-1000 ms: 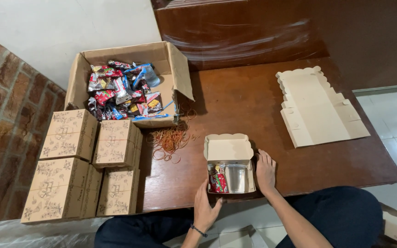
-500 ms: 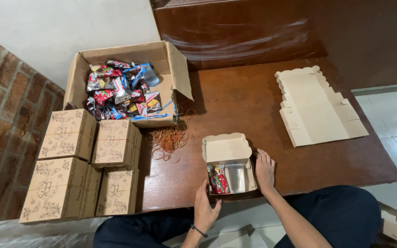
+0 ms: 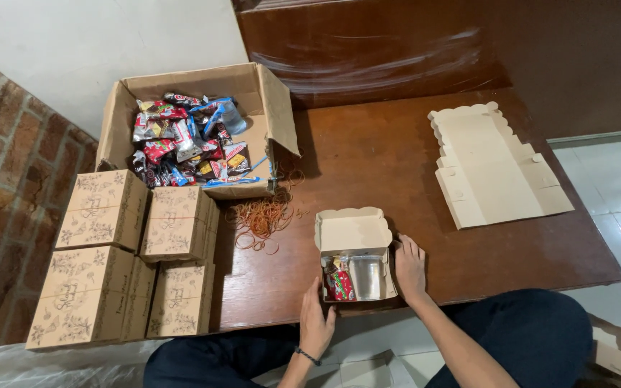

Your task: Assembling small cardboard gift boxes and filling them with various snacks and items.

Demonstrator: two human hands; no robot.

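small box [image 3: 354, 253]: contents partly hiding behind its near wall | snack carton [image 3: 194, 129]: wrappers too small for telling kinds | stacked boxes [image 3: 102, 259]: lower ones hiding | forearms: running off the near edge

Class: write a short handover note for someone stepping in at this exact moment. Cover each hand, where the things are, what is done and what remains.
Left hand: flat against the near left side of the small open box, holding nothing.
Right hand: resting against the box's right side, holding nothing.
Box: at the table's near edge, lid up, snacks and a clear cup inside.
Done: four closed boxes stacked at left.
Left: this box unclosed; flat box blanks, rubber bands and snack carton wait.
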